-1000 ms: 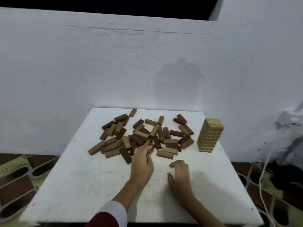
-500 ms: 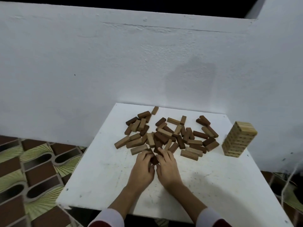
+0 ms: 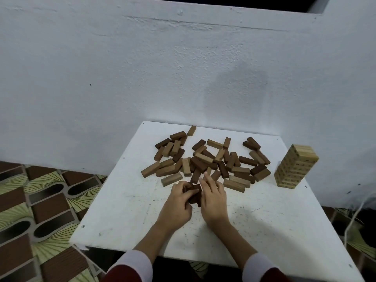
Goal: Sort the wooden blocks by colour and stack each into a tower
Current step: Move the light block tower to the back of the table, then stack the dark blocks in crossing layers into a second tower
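From where I sit, the step in hand looks like the start of the dark tower: both hands are gathered at the near edge of the scattered heap of rectangular wooden blocks in mid-brown and dark brown (image 3: 205, 159), which lies loose across the far half of the square white tabletop (image 3: 122, 210). My left hand (image 3: 179, 202) has its fingers curled round a small clutch of dark brown wooden blocks (image 3: 194, 195), thumb over the top; my right hand (image 3: 213, 197) rests against the other side of the same clutch, fingers fairly straight and reaching forward toward the heap, so I read it as steadying or squaring up, not grasping, though I am not certain. The pale, light-coloured wooden block tower (image 3: 295, 165) already stands at the far right of the table, well apart from the heap, so I judge one colour finished and two shades left to separate. The next move, I think, calls for squaring these dark pieces into a flat first layer on bare table near me, clear of the heap, then drawing more dark ones out without dragging mid-brown neighbours along. How many blocks are in the clutch I cannot tell; the hands cover most of it. In the heap, overlapping pieces hide one another, and the dim light makes some shades hard to call.
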Motion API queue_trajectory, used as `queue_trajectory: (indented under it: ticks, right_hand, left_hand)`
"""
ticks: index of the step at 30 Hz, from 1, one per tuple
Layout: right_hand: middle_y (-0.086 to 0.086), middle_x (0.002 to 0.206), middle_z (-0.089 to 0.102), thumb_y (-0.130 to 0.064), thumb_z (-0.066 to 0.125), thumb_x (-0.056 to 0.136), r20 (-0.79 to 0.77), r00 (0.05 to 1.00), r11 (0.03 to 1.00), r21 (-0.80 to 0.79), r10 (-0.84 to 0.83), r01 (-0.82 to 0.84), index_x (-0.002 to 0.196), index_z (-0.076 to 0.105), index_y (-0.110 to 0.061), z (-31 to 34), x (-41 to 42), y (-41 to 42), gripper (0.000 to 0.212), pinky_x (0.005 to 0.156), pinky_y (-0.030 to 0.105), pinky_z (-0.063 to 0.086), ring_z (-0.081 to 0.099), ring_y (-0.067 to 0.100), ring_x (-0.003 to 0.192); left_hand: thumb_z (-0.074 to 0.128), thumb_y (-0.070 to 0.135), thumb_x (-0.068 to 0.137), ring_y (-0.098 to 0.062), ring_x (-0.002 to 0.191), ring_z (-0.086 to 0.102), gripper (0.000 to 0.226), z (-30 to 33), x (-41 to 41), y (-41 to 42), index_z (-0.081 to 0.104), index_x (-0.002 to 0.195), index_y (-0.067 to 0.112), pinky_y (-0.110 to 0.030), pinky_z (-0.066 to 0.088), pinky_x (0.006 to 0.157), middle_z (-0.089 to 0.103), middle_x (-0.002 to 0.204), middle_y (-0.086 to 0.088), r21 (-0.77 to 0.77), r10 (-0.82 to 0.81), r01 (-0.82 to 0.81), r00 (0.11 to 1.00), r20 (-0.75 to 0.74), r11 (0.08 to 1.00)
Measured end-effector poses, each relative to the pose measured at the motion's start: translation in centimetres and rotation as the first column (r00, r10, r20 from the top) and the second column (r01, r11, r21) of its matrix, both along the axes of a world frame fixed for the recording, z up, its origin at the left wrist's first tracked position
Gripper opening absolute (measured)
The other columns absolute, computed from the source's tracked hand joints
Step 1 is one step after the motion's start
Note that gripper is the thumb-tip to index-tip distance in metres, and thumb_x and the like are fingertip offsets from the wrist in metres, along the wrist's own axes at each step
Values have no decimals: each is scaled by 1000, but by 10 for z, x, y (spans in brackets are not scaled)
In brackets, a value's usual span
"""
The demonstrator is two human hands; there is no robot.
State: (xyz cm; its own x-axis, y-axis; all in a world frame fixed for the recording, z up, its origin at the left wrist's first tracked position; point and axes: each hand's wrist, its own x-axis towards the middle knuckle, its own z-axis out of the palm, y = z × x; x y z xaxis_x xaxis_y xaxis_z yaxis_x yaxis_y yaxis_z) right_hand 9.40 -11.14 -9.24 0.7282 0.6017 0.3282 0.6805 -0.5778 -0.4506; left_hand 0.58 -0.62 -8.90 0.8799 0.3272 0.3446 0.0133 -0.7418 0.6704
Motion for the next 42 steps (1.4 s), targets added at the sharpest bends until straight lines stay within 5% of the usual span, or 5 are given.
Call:
queue_trajectory:
  ticks: [9,19,23,30,42]
  right_hand:
    - [11,109,62,1,68,74,81,984,987,7,-158,157,112,65,-5,-1,-3,-5,39,76,40,53,58,28,96]
    - [13,96,60,-2,54,77,156,988,964,261,13,-54,87,64,1,-14,-10,-30,14,81,17,40,47,15,89]
    - [3,94,56,-2,64,67,-65,990,946,308,127,-101,87,60,-6,-9,-10,-41,20,70,16,45,53,10,81]
    - [-14,123,36,-14,80,68,-456,872,983,123,177,-135,140,32,-27,15,0,-49,87,72,7,42,48,6,87]
    - [-10,118,32,-26,85,64,-505,840,974,2,196,-226,117,42,-33,24,11,-57,69,74,4,35,39,1,99]
  left_hand:
    - [55,3,78,-5,114,35,43,-1,0,1,63,119,14,2,26,93,36,114,8,-62,54,-57,998,-45,996]
    - [67,21,77,-6,126,28,48,-2,-1,3,59,124,18,-15,31,104,36,136,4,-26,-24,22,997,-75,999]
    - [77,28,74,-10,128,27,46,-1,-1,6,63,117,20,-28,34,108,34,140,4,-108,-61,52,994,-86,993]
    - [85,22,64,-8,118,40,51,6,2,12,64,110,24,-23,40,99,45,124,11,-203,-170,131,967,-190,971]
    - [82,11,62,-1,104,49,86,12,6,1,40,135,29,-6,41,81,53,117,11,-349,-269,170,928,-259,922]
